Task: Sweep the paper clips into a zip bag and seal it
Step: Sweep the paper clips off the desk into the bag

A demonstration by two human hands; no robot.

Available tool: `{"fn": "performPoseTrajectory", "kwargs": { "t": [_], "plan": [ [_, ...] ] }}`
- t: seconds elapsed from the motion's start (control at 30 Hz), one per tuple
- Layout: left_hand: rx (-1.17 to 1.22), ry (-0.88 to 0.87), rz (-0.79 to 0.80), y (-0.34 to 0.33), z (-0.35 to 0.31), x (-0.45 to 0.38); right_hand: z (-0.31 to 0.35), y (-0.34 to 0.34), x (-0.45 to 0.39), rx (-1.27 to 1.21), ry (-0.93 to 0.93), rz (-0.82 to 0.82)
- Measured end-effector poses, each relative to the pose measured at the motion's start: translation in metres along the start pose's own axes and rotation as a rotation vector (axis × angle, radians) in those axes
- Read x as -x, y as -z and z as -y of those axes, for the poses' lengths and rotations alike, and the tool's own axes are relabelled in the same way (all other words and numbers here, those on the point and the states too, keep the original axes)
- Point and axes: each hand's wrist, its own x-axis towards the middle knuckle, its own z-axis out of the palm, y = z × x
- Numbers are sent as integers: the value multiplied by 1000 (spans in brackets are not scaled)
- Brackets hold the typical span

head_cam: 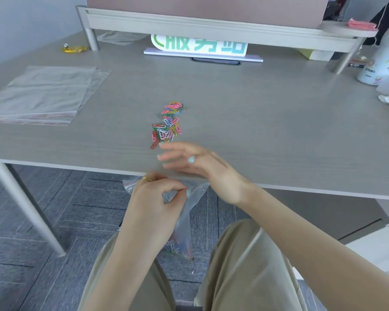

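Left hand (157, 194) pinching zip bag (184, 212) mouth just below table (279, 122) edge, some clips in bag bottom, right hand (195, 162) fingers spread flat, blurred, near paper clips (169, 124) heaped mid-table, spare bags (43, 93) far left.

Two hands show: the left hand (157, 194) and the right hand (202, 169). One zip bag (184, 212) hangs below the desk edge; the spare bags (43, 93) overlap, number unclear. The loose paper clips (169, 122) are too many and tangled to count

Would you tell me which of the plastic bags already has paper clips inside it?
The zip bag pinched in the left hand below the desk edge; the flat bags lie on the desk.
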Motion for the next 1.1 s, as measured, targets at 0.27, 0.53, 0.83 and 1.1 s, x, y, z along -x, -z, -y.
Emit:
{"fn": "performPoseTrajectory", "kwargs": {
  "t": [0.27,0.53,0.83,1.1],
  "plan": [
    [12,37,61,-1,6,7,-6,21,-34,13,57,-221],
    [12,68,65,-7,11,6,-26,79,-140,380,-185,-484],
    [-24,116,91,-10,27,11,-23,74,-184,370,-122,-17],
    [-46,52,46,-1,32,10,-16,40,-145,279,-15,299]
  ]
}}
